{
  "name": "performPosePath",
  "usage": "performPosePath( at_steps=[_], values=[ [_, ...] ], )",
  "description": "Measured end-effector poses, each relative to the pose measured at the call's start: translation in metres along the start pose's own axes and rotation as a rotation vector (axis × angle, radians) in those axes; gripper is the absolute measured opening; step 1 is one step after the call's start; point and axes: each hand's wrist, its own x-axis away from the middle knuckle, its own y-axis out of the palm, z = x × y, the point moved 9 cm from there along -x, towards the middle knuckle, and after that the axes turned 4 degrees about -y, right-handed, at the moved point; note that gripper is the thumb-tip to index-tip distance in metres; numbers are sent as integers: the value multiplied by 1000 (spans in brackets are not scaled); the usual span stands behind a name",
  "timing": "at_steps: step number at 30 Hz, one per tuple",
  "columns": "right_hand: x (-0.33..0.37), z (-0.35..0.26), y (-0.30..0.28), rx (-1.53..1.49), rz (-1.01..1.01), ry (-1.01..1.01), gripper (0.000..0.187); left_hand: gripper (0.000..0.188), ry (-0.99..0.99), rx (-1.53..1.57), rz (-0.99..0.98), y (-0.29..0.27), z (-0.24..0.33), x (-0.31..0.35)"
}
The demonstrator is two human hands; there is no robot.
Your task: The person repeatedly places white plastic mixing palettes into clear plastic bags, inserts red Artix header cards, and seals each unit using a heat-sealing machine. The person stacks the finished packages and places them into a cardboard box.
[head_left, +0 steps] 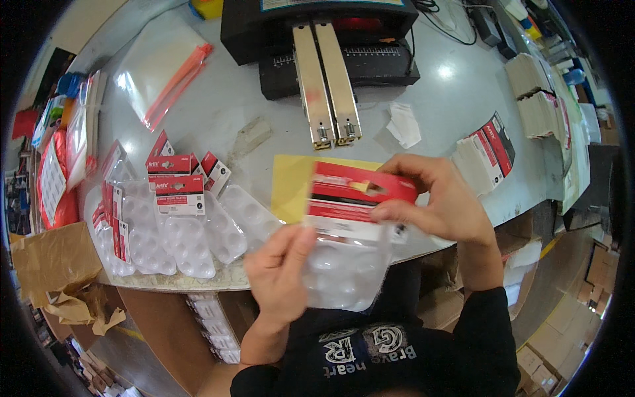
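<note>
In front of me at the table edge, a clear plastic paint palette (345, 272) with round wells hangs below a red, black and white header card (350, 198). My left hand (281, 272) is closed on the left edge of the palette, close to the card's lower corner. My right hand (442, 202) grips the card's right side between thumb and fingers. The card is slightly blurred. Beneath it lies a sheet of yellow paper (288, 178). To the left, several carded palettes (188, 241) lie overlapping in a pile.
A black machine (317, 56) with two long metal stapler arms (327, 86) stands at the back. Spare header cards (491, 151) fan out at right, with card stacks (529, 79) beyond. Clear bags (159, 73) lie at far left; a cardboard box (58, 258) sits at the left edge.
</note>
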Motion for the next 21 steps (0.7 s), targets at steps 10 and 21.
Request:
performPosePath(
  at_steps=[10,21],
  values=[
    [23,50,28,-479,-50,202,17,21,-25,97,138,-11,-21,-8],
    [15,73,45,-730,96,389,16,24,-123,-76,41,6,-27,-28]
  ],
)
